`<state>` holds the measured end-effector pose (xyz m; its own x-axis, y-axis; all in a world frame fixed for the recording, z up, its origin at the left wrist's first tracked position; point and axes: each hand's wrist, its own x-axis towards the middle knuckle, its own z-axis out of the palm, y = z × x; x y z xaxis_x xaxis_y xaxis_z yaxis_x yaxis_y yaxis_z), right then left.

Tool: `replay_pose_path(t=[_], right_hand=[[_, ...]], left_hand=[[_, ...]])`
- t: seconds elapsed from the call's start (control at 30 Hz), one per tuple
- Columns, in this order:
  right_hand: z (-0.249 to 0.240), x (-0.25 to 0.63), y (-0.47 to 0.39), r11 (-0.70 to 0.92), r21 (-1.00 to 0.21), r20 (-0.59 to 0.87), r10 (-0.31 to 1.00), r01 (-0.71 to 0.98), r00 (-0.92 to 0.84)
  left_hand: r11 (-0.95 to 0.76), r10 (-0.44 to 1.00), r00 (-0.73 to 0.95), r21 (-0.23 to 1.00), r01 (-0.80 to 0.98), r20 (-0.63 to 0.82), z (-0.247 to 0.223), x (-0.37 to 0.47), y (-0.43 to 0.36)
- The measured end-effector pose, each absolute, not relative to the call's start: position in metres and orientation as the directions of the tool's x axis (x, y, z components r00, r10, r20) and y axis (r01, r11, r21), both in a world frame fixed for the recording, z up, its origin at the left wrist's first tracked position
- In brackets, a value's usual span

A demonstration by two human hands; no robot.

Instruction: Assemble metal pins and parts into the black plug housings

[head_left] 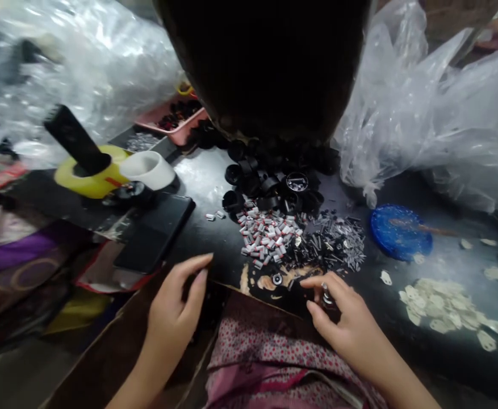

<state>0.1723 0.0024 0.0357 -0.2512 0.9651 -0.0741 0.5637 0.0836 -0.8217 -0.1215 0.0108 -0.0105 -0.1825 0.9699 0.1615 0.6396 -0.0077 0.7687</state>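
Observation:
My left hand point(176, 304) hovers at the table's near edge, thumb and index finger stretched out and slightly apart, with nothing visible between them. A small shiny metal piece point(327, 294) shows inside the curled fingers of my right hand point(344, 312); its exact kind is unclear. The right thumb and index finger are apart. Just left of those fingertips lies a small round black part with a pale ring point(277, 279). Beyond it are a pile of small grey-white cylinders with red ends point(270, 233) and a heap of dark and silvery small metal pieces point(338, 238).
Black round cups point(266, 182) are heaped behind the piles; one cup point(297, 182) contains metal bits. A blue disc point(400, 233) and flat cream pieces point(436, 307) lie right. Left are a phone point(155, 233), yellow tape roll point(72, 179) and white roll point(146, 170). Plastic bags point(436, 113) flank the table.

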Motion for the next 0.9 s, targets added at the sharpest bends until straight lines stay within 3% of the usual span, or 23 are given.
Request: replay_pose_path(t=[0.07,0.2,0.33,0.37,0.43,0.5,0.57,0.63,0.9], right_hand=[[0.036,0.170,0.000,0.109,-0.806,-0.051,0.967,0.582,-0.251],[0.036,0.175,-0.007,0.093,-0.781,-0.073,0.968,0.617,-0.238],[0.033,0.173,-0.009,0.082,-0.805,-0.060,0.974,0.588,-0.219],[0.033,0.170,-0.009,0.097,-0.815,-0.036,0.976,0.572,-0.217],[0.035,0.163,-0.006,0.141,-0.817,0.025,0.977,0.560,-0.211],[0.036,0.155,-0.003,0.197,-0.788,0.090,0.974,0.583,-0.208],[0.038,0.150,0.000,0.231,-0.753,0.127,0.970,0.617,-0.208],[0.040,0.149,0.003,0.231,-0.753,0.112,0.968,0.616,-0.225],[0.059,0.155,0.022,0.146,-0.815,-0.122,0.903,0.561,-0.411]], left_hand=[[-0.091,0.955,-0.156,0.750,0.655,0.253,0.006,-0.105,0.063],[-0.153,0.949,-0.115,0.750,0.643,0.292,0.011,-0.093,0.141],[-0.168,0.942,-0.159,0.826,0.538,0.296,0.008,-0.082,0.128],[-0.156,0.949,-0.183,0.885,0.438,0.257,0.009,-0.076,0.112],[-0.040,0.985,-0.168,0.998,0.041,0.046,0.014,-0.057,0.075],[0.195,0.980,0.004,0.962,-0.191,-0.198,0.018,-0.035,0.041],[0.378,0.925,0.156,0.888,-0.263,-0.347,0.018,-0.018,0.016],[0.460,0.885,0.228,0.836,-0.299,-0.405,0.013,-0.008,0.005],[0.416,0.903,0.248,0.854,-0.312,-0.350,-0.001,-0.031,0.008]])
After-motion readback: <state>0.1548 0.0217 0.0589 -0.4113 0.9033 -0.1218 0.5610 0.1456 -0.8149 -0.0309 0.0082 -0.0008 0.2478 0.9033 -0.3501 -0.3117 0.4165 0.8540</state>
